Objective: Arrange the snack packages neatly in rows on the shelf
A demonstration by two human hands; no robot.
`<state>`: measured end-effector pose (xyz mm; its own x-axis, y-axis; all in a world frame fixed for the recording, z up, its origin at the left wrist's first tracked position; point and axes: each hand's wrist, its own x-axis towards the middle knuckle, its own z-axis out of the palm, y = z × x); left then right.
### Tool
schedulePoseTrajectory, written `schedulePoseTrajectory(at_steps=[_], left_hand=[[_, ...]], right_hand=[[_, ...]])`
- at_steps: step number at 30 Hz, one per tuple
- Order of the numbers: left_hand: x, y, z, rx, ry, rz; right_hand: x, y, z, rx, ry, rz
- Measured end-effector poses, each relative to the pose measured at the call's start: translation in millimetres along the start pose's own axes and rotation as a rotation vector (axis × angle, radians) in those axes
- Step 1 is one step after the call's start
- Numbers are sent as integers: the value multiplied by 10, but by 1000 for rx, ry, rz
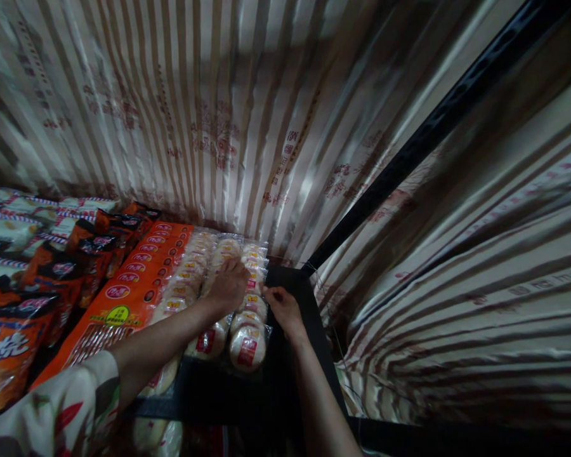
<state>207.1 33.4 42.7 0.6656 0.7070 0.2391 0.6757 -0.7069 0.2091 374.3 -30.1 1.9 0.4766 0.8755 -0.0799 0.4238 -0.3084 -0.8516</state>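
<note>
Just below the frame's centre, the left hand (228, 284) lies palm-down, fingers together, on a row of round cakes (247, 346) in clear wrap — it presses them, grasping nothing. To its right, the right hand (282, 310) pinches the wrap's edge beside the dark shelf (309, 311). At lower left lie orange packs (124, 304); striped paper (219, 114) lines the wall above.

left arm wears a pale floral sleeve (71, 400) with red leaves; right forearm bare.
</note>
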Motion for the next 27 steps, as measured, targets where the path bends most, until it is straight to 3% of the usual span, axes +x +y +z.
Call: schedulePoseTrajectory(at_steps=[7,13,20,23,27], left_hand=[[6,13,-49,-35,-21,-35],[28,-63,21,-55,1,-47],[38,-57,-8,-52,-15,-42],[8,-50,-27,-44,33,-29],[-86,-38,-64,-23,111,105]], right_hand=[[-44,-12,71,268,-91,6],[-38,-113,122,443,-55,26],[38,-113,171,462,-29,-30],[72,-82,205,436,-6,-52],[87,-43,251,416,19,-58]])
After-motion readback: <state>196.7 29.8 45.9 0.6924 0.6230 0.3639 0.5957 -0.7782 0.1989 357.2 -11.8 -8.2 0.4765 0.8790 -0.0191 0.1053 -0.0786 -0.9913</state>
